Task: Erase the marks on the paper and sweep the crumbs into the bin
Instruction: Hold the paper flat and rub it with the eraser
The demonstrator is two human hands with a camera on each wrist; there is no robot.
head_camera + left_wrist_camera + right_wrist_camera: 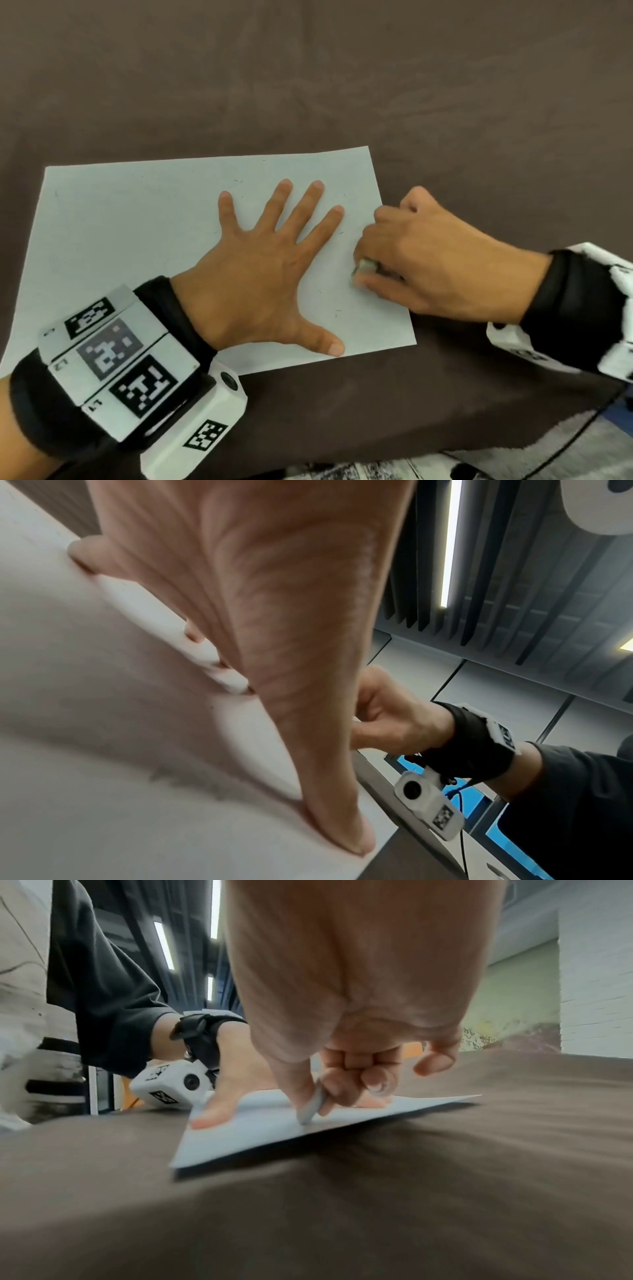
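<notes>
A white sheet of paper (pixel 144 240) lies on the brown cloth. My left hand (pixel 274 270) lies flat on the paper (pixel 103 723) with its fingers spread, pressing it down. At the sheet's right edge my right hand (pixel 411 260) pinches a small grey-white eraser (pixel 364 266) between thumb and fingers. In the right wrist view the eraser (pixel 313 1106) stands with its tip on the paper (pixel 260 1134) near the edge. Tiny dark crumbs (pixel 337 312) are scattered on the sheet. No bin is in view.
The brown cloth (pixel 308 85) covers the table on every side of the sheet. The table's near edge (pixel 428 452) runs along the lower right, and a black cable (pixel 575 442) hangs beyond it.
</notes>
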